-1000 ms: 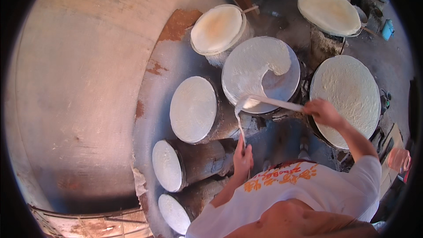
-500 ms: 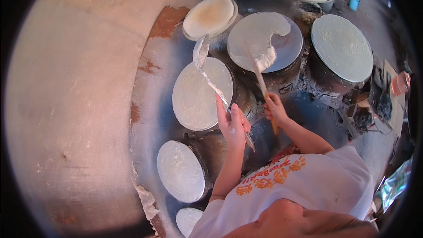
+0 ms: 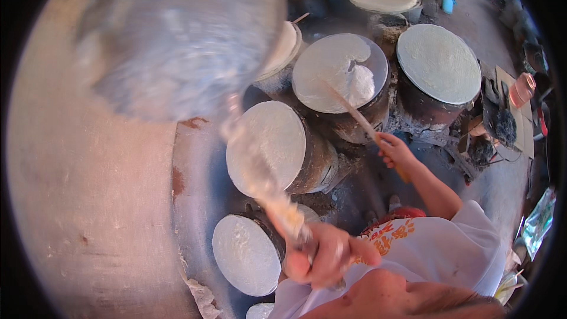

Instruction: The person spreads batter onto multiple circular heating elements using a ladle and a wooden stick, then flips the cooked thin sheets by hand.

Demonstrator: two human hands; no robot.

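Nearest: grey metal ladle [image 3: 183,35], blurred, rounded, raised left; my left grip [image 3: 328,254] wraps its handle. Broad, grainy tan surface [image 3: 94,201] fills left. Farther, my right grip [image 3: 396,152] holds a thin wooden stick [image 3: 356,113], tip at lumpy white batter [image 3: 322,65] on a round griddle [image 3: 378,65], sooty drum [image 3: 348,133] under it. Far right: dusty grey floor [image 3: 478,12].

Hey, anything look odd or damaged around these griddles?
Yes: on the middle griddle, a thick white lump sits beside a bare notch, unlike the fully covered griddle to its right. Brown patches mar the pale surface at left.
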